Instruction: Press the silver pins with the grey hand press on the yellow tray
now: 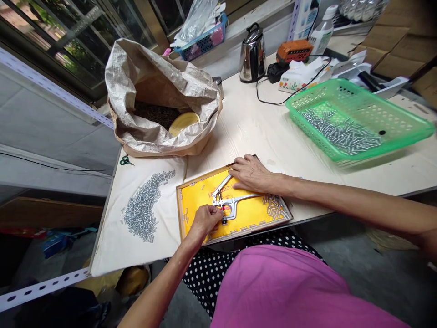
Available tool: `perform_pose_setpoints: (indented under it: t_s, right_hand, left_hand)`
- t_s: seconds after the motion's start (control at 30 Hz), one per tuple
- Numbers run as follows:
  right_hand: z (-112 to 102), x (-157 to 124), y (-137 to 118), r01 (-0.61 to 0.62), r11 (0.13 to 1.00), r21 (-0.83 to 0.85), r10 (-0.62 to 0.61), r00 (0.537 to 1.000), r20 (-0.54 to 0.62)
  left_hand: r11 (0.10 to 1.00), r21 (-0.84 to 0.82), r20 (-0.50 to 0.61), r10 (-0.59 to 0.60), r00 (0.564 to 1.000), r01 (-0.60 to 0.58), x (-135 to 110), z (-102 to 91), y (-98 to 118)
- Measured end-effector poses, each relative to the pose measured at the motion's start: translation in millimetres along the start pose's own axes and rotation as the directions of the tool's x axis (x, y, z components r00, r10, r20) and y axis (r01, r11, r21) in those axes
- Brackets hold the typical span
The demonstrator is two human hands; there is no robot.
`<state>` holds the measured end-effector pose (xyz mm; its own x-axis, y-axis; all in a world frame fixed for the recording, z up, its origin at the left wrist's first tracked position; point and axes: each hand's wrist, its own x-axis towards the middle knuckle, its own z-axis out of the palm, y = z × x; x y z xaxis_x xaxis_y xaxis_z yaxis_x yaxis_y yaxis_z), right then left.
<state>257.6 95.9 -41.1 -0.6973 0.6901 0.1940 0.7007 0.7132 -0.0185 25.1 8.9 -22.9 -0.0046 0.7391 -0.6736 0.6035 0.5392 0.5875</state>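
A grey metal hand tool (pixel 235 206) with two long handles, a spring and a C-shaped frame lies in a shallow tray with a yellow base (pixel 198 196) and brown rim. At its jaw end, my left hand (pixel 206 219) has thumb and fingers pinched together; whatever is between them is too small to make out. My right hand (pixel 251 175) is closed over the end of the tool's upper handle, near the tray's far rim. Small metal pins (pixel 275 207) are heaped in the tray's right corner, with others along its edges.
A pile of silvery pins (pixel 141 209) lies on cloth to the left, near green scissors (pixel 126 160). Behind stands an open woven sack (pixel 164 141) holding dark pieces and a yellow dish (pixel 184 123). A green basket (pixel 362 157) of pins, a kettle (pixel 252 57) and an orange charger (pixel 294 51) are rightward.
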Motion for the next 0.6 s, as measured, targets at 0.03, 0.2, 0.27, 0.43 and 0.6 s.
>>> perform_pose_setpoints:
  t_s: [0.03, 0.2, 0.27, 0.43, 0.6]
  right_hand:
    - [-1, -6, -1, 0.012, 1.000, 0.026, -0.012, 1.000, -0.004]
    - [-8, -23, -3, 0.052, 0.996, 0.079, -0.057, 0.996, 0.064]
    - [-10, -22, -4, 0.043, 0.994, 0.097, -0.053, 0.993, 0.108]
    - [-16, -18, -7, -0.007, 0.992, 0.127, -0.015, 0.986, 0.167]
    - [-23, -22, -17, -0.013, 0.986, 0.167, -0.017, 0.983, 0.181]
  left_hand:
    - [1.000, -0.003, 0.005, -0.003, 1.000, 0.003, 0, 0.0, -1]
    - [1.000, 0.003, 0.019, 0.006, 1.000, -0.006, 2, -0.2, -3]
    - [1.000, -0.003, 0.011, 0.010, 1.000, -0.010, 2, -0.1, -4]
    - [0.999, 0.035, -0.033, 0.033, 0.999, -0.032, -6, 0.5, -3]
    - [0.808, 0.489, -0.314, 0.515, 0.797, -0.329, -24, 8.6, 2]
